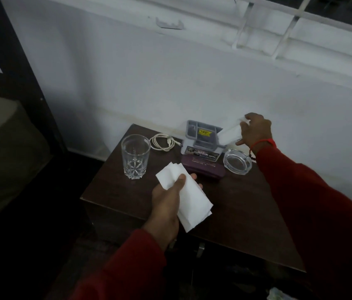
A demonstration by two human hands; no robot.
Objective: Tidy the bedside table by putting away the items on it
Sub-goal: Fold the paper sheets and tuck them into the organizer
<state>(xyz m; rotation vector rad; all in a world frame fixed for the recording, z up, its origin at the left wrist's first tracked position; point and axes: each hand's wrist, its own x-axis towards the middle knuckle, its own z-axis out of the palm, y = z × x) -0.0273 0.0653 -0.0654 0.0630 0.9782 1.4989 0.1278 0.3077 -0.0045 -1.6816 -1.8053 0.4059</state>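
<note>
Item: folded tissue [231, 133], pinched in my right hand [256, 132], long axis slanting down into the grey organizer [201, 139] just left; left hand [168, 200] clasps another tissue [189, 200].

- Dark brown wooden bedside table [235, 204], against the wall.
- Clear cut-glass tumbler [135, 156], upright, left.
- Coiled white cable [162, 142], behind it.
- Grey plastic organiser [202, 137], at the back.
- Purple flat case [202, 168], before it.
- Round clear glass ashtray [237, 161], right.
- Two white folded tissues: front [189, 198], back [231, 133], both held.
</note>
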